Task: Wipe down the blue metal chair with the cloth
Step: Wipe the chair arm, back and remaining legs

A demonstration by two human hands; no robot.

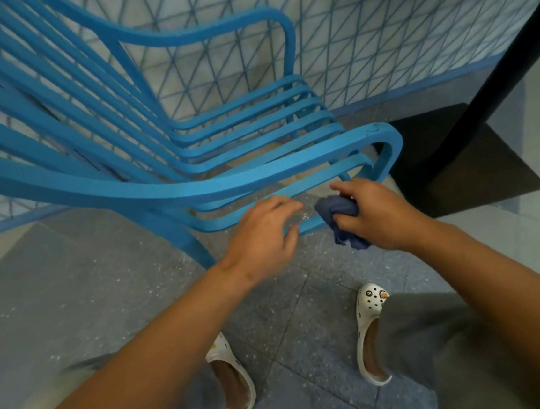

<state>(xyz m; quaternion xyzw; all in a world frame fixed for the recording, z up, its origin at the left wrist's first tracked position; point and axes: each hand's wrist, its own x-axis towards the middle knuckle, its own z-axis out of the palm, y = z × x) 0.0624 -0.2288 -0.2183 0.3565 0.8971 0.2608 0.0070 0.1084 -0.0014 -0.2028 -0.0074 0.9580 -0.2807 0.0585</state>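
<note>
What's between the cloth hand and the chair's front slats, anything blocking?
Nothing visible. The right hand grips the cloth right at the chair front edge. The left hand hovers beside it, off the wiping path.

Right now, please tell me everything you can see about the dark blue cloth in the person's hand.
The dark blue cloth looks like soft fabric, bunched into a wad with a loose end hanging below. The right hand grips it with curled fingers, hiding part of it. It is held at the front edge of the blue metal chair, by the lowest seat slats; actual contact with them is unclear.
</note>
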